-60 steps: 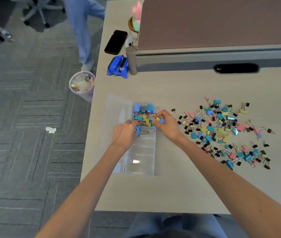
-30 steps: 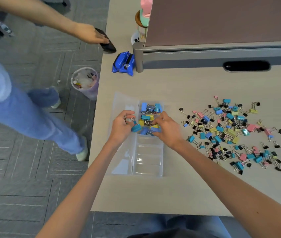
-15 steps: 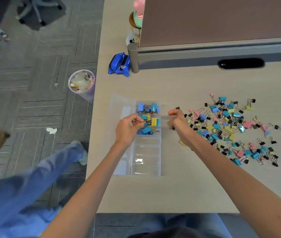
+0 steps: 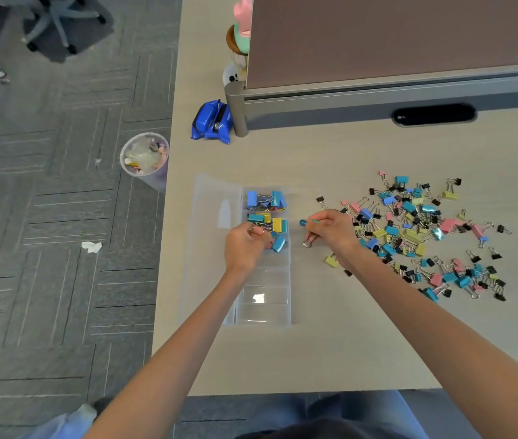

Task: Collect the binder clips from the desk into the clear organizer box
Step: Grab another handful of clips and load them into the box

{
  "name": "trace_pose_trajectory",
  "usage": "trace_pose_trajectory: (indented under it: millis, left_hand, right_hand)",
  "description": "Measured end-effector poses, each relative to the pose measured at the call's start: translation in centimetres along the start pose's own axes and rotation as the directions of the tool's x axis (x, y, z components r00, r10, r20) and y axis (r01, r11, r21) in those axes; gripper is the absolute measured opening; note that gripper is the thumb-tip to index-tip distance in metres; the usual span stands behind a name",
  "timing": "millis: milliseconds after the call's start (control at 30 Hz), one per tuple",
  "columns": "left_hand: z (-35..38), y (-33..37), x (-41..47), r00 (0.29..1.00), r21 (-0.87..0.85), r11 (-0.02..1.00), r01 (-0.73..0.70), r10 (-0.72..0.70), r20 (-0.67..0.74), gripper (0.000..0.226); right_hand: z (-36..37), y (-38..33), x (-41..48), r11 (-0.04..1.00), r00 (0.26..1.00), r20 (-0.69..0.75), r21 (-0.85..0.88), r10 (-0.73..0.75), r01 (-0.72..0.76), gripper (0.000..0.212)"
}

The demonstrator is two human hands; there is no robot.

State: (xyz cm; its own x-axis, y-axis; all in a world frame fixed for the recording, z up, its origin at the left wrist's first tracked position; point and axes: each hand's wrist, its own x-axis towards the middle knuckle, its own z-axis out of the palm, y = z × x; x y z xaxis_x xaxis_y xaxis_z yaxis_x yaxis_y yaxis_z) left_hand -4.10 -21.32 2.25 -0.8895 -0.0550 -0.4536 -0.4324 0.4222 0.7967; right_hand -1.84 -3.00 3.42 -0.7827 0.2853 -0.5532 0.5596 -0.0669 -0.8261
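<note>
The clear organizer box [image 4: 264, 307] lies on the desk with its lid [image 4: 213, 213] open to the left. Its far compartments hold blue, teal and yellow binder clips [image 4: 267, 200]. My left hand [image 4: 243, 248] hovers over the filled compartments, fingers curled, pinching the wire handles of a clip [image 4: 257, 229]. My right hand [image 4: 335, 232] is just right of the box, at the left edge of the loose pile of clips [image 4: 416, 229], pinching a teal binder clip [image 4: 305, 222]. A yellow clip [image 4: 330, 260] lies by my right wrist.
A blue packet [image 4: 211, 122] sits near the grey partition post [image 4: 237, 106]; the partition [image 4: 378, 42] closes off the far side. A cable slot [image 4: 435, 115] lies behind the pile. On the floor left of the desk edge stands a waste bin [image 4: 145, 160]. A person's blue clothing [image 4: 61, 423] shows bottom left.
My right hand left the box, reached the left edge of the pile and now holds a teal clip. My left hand stayed over the box. The passer-by moved off to the bottom left.
</note>
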Motion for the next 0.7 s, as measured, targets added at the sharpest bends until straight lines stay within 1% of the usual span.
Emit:
trace_pose_trajectory:
  millis: [100,167,200,233,300,333,400,433,500,567,700]
  left_hand:
    - [1.0,0.2,-0.5,0.998,-0.065,0.997,0.034,-0.037,-0.045,0.032]
    - [1.4,0.7,-0.9,0.997,-0.048,0.998,0.029,-0.032,-0.068,0.029]
    - [1.5,0.8,-1.0,0.997,0.013,1.0,0.01,-0.009,-0.08,0.026]
    - [1.5,0.8,-0.9,0.996,0.119,0.993,-0.012,0.023,-0.085,0.022]
    - [1.2,0.9,-0.8,0.994,0.361,0.931,-0.052,0.082,-0.07,0.014]
    - [1.0,0.8,-0.7,0.993,0.435,0.898,-0.068,0.103,-0.058,0.012]
    - [0.6,0.8,-0.7,0.992,0.504,0.859,-0.093,0.125,-0.03,0.011]
    - [0.4,0.8,-0.7,0.992,0.51,0.855,-0.098,0.126,-0.022,0.01]
    - [-0.2,0.8,-0.6,0.993,0.47,0.877,-0.102,0.12,-0.007,0.011]
    - [-1.0,0.8,-0.4,0.994,0.372,0.922,-0.112,0.11,0.028,0.017]
    - [-3.0,1.4,-0.3,0.984,0.144,0.984,-0.106,0.082,0.161,0.021]
  right_hand:
    - [0.1,0.1,0.0,1.0,0.996,-0.088,-0.029,0.002,-0.005,0.016]
    - [0.0,0.0,0.0,1.0,0.992,-0.123,-0.021,0.006,-0.009,0.015]
    - [-0.1,-0.1,0.0,1.0,0.991,-0.131,-0.019,0.009,-0.012,0.014]
    - [-0.1,0.0,0.0,0.999,0.99,-0.139,-0.033,0.006,-0.011,0.013]
    - [-0.2,0.0,0.0,0.99,0.985,-0.167,-0.138,-0.036,0.012,0.011]
    - [-0.2,0.1,0.0,0.982,0.982,-0.177,-0.188,-0.068,0.034,0.009]
    - [0.0,0.1,0.0,0.979,0.983,-0.154,-0.191,-0.099,0.068,0.007]
    - [0.2,0.2,0.0,0.984,0.987,-0.128,-0.163,-0.096,0.075,0.008]
    - [0.5,0.4,0.0,0.99,0.994,-0.064,-0.115,-0.084,0.076,0.006]
    - [0.9,0.5,0.0,0.989,0.995,-0.03,-0.112,-0.098,0.094,0.012]
    - [1.6,0.1,-0.1,0.979,0.983,-0.044,-0.115,-0.177,0.171,0.021]
